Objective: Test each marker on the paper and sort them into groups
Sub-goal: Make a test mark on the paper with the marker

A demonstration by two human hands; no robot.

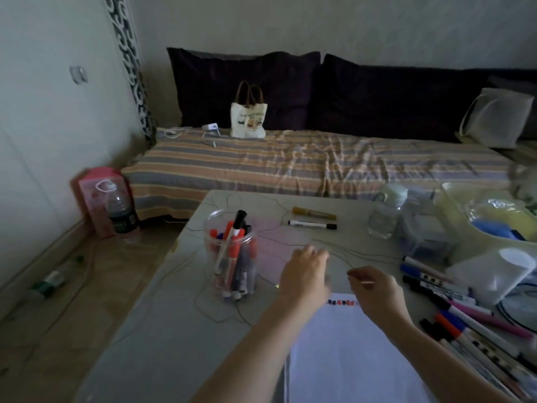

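Both hands hovered above the table (162, 330), just beyond the paper's (348, 353) far edge. The left hand (305, 274) had loosely curled fingers and held nothing visible. The right hand (374, 289) pinched a thin, pale item — too small to identify. A row of colour marks (341, 302) ran along the paper's top. A clear jar (231, 257) of markers stood left of the hands. Two markers (313, 219) lay farther back — more markers (465, 321) lay in a group at the right.

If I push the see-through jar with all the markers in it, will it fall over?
Probably not from a gentle push: the clear jar looks wide and stands flat on the table. A shove near its rim might tip it, since tall markers poke out above. It may slide on the smooth-looking tabletop.
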